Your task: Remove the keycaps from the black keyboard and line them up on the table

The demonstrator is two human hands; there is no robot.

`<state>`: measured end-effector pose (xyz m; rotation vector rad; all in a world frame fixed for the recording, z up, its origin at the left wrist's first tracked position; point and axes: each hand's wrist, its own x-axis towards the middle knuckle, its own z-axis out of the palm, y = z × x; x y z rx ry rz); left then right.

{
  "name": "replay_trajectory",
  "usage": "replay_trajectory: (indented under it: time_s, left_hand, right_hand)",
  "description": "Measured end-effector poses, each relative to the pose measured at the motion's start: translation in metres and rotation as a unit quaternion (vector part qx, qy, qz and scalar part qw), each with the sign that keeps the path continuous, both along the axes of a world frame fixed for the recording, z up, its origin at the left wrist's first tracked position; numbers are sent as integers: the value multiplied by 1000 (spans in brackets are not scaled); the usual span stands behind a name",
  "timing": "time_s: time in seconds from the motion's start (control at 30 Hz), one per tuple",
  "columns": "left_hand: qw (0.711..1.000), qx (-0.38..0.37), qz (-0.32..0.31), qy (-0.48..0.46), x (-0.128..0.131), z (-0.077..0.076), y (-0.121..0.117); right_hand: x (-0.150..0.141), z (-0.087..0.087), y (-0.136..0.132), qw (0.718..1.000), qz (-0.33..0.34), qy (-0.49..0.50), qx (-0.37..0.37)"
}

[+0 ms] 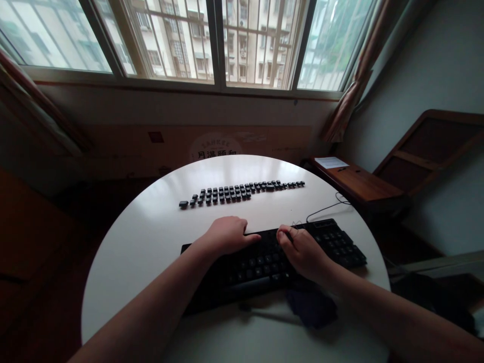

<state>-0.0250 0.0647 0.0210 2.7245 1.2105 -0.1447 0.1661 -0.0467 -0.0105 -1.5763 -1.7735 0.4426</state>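
A black keyboard (260, 264) lies slanted on the white round table, with part of its keycaps off. My left hand (229, 234) grips its far edge, thumb stretched over the top and the other fingers mostly hidden. Over the right-middle of the keyboard, my right hand (300, 249) is closed in a pinch. Thin wire loops (298, 224) stick out from behind its fingers, looking like a wire keycap puller; its handle is hidden. Removed black keycaps (227, 192) stand in several rows beyond the keyboard.
The white table (132, 252) carries a dark cloth (312, 306) and a thin-handled brush-like object (264, 313) near me. A cable (327, 206) runs off the right edge. Beside the table stands a wooden chair (363, 184) with papers (330, 162). Windows are ahead.
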Motion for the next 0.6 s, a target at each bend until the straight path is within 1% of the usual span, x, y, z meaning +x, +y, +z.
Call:
replay_trajectory:
  time_s: [0.03, 0.1, 0.13, 0.2, 0.27, 0.33, 0.43, 0.5, 0.6]
  left_hand:
    - [1000, 2, 1, -2, 0, 0, 0]
    - [1000, 6, -2, -10, -1, -1, 0]
    - [1000, 9, -4, -18, -1, -2, 1]
    - [999, 13, -15, -46, -2, -1, 0]
    - [995, 8, -47, -86, -1, 3, -2]
    - [987, -9, -96, -131, 0, 8, -6]
    - [971, -44, -156, -176, 2, 15, -14]
    - [966, -52, -164, -192, 3, 19, -18]
    - [967, -39, -142, -210, 4, 22, -21]
  right_hand:
    - [1, -1, 0, 1000, 1, 22, -1]
    - [3, -3, 3, 994, -3, 112, -10]
    - [4, -3, 4, 984, -14, 176, -15]
    - [6, -2, 7, 954, -45, 295, -20]
    - [6, -1, 7, 933, -55, 357, -12]
    - [4, 1, 5, 933, -18, 360, 3]
    - [3, 4, -2, 943, 79, 323, 34]
    - [4, 7, -7, 947, 118, 294, 52]
    - [6, 11, -12, 957, 134, 250, 67]
